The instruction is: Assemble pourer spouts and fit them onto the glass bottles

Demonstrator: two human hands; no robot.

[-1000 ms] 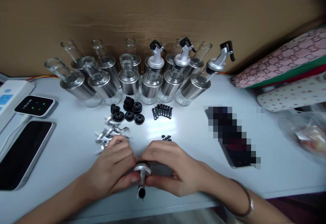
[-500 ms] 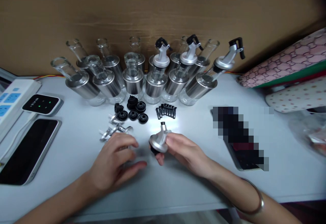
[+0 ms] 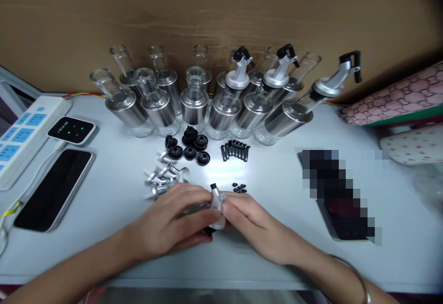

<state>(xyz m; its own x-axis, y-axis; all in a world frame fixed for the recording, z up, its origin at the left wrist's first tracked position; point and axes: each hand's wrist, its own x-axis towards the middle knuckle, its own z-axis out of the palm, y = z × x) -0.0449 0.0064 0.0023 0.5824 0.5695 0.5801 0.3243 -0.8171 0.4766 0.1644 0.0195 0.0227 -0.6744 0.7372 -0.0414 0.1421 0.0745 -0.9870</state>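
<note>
Both hands meet low at the table's near edge, forearms angled in from either side. The left hand (image 3: 173,223) and right hand (image 3: 247,221) each pinch the silver pourer spout (image 3: 217,207) between fingertips, its black tip pointing up and away. Just behind the left hand lie loose metal spouts (image 3: 162,177); black stoppers (image 3: 190,147), small black rings (image 3: 239,187) and black pins (image 3: 236,151) sit farther back. Glass bottles (image 3: 194,105) stand along the white table (image 3: 104,211).
</note>
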